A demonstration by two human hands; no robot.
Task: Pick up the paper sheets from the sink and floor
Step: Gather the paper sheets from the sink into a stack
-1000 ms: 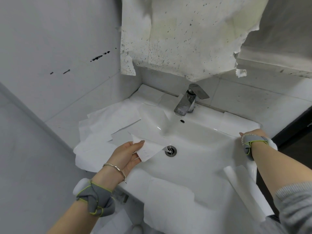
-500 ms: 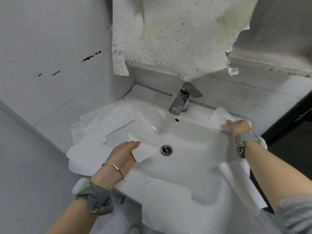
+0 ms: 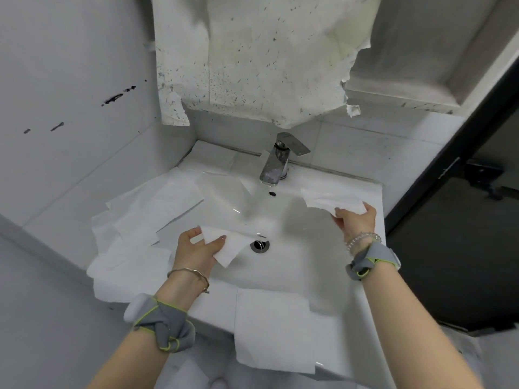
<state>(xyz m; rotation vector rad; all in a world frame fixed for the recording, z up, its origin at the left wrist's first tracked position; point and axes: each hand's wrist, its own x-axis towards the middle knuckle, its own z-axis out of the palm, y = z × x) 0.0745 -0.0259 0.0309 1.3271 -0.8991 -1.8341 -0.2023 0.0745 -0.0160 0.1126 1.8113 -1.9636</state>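
Now, mid-gathering at white ceramic sink (image 3: 295,265); left hand (image 3: 196,252) pinches small white paper sheet (image 3: 229,249), centre; right hand (image 3: 356,220) grips crumpled white sheet (image 3: 331,202), centre right; next, probably overlapping white sheets (image 3: 146,214), left of frame.

Sink (image 3: 303,265): faucet (image 3: 276,161) mounted behind basin, drain (image 3: 259,245) at basin centre. Overlapping sheets (image 3: 140,228) laid over left rim. Single sheet (image 3: 273,332) draped over front rim. One sheet (image 3: 233,245) pinched by left grip (image 3: 196,251), left of drain. Another sheet (image 3: 331,200) held by right grip (image 3: 356,220), right rear of basin.

Dim, even light; soft focus, wide-angle edge bending
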